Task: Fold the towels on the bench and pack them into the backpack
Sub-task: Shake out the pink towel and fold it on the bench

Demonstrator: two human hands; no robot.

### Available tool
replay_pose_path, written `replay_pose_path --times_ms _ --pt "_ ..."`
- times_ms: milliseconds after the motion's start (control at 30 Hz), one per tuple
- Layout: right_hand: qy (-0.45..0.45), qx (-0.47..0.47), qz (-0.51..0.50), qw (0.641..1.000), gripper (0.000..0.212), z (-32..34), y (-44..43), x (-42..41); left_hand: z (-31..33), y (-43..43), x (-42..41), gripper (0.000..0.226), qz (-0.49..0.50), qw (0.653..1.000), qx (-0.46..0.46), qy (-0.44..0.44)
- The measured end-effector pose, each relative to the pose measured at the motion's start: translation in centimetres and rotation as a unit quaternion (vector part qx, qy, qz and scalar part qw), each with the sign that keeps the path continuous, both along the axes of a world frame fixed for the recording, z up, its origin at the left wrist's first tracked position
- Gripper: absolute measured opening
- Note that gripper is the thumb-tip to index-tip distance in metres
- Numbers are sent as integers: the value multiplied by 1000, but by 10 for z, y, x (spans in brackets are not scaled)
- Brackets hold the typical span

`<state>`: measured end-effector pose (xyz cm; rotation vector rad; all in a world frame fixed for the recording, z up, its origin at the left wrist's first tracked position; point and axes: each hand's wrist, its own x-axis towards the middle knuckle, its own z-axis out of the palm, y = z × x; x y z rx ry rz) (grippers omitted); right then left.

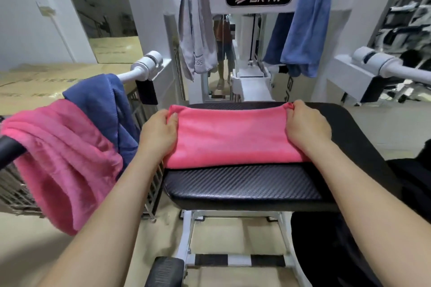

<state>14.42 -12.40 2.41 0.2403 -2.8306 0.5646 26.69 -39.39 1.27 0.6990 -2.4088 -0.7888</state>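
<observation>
Pink towel [233, 140]: folded on the bench [245, 185].
Left hand [158, 134]: our fingers pinch its corner.
Right hand [307, 128]: pinching the other corner.

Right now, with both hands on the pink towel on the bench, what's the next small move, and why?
Probably bring the left hand across to the right hand, halving the pink towel. It lies flat and wide on the bench, each hand pinching a far corner.
</observation>
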Motion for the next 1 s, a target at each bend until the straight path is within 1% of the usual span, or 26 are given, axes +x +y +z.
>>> replay_pose_path --times_ms 133,233,267,300,333,367,400,433,467,500,533,567,600,667,733,833,900,933,967,1000 --pt "48 61 -26 997 29 -2 -6 2 -8 -8 -4 39 36 996 -64 -44" --pt "65 85 -44 993 24 -2 -7 3 -7 -4 1 40 80 988 -88 -95" --pt "79 93 -53 991 25 2 -6 5 -3 -2 4 39 92 986 -104 -94" --pt "106 104 -53 988 31 7 -8 7 1 0 7 38 91 985 -131 -71" --pt "144 105 -34 983 38 11 -15 10 7 4 7 39 66 982 -171 -35" --pt "168 96 13 981 44 15 -26 16 11 10 4 39 12 978 -207 0" --pt "156 80 89 980 46 16 -40 23 14 19 1 38 -67 971 -227 7" --pt "118 68 175 975 45 12 -56 32 13 29 -4 40 -151 957 -249 -17" --pt "69 72 243 965 44 3 -70 41 8 39 -7 46 -218 935 -271 -64" --pt "29 94 278 955 47 -7 -79 47 0 46 -7 52 -254 916 -288 -119" --pt "0 127 282 951 51 -14 -81 49 -7 49 -6 57 -256 906 -294 -167" --pt "-27 154 263 952 58 -17 -77 46 -13 45 -4 61 -243 904 -290 -201" --pt "-46 169 238 955 64 -17 -67 39 -18 38 -2 66 -227 907 -285 -211" --pt "-67 181 177 965 73 -15 -41 26 -24 28 5 79 -202 915 -281 -205" --pt "-90 160 111 977 78 -14 -17 16 -24 23 7 83 -182 935 -231 -199" --pt "-113 125 40 985 82 -15 -1 18 -30 22 5 80 -128 968 -133 -172" --pt "-85 119 -2 989 82 -10 1 25 -29 20 7 70 -86 986 -70 -122" --pt "-65 111 -15 992 81 -6 2 28 -26 20 11 61 -73 990 -76 -90" --pt "-57 89 -18 994 79 0 4 31 -24 20 17 52 -66 990 -112 -45" --pt "-68 52 -12 996 78 6 7 32 -20 22 25 43 -60 986 -153 7"
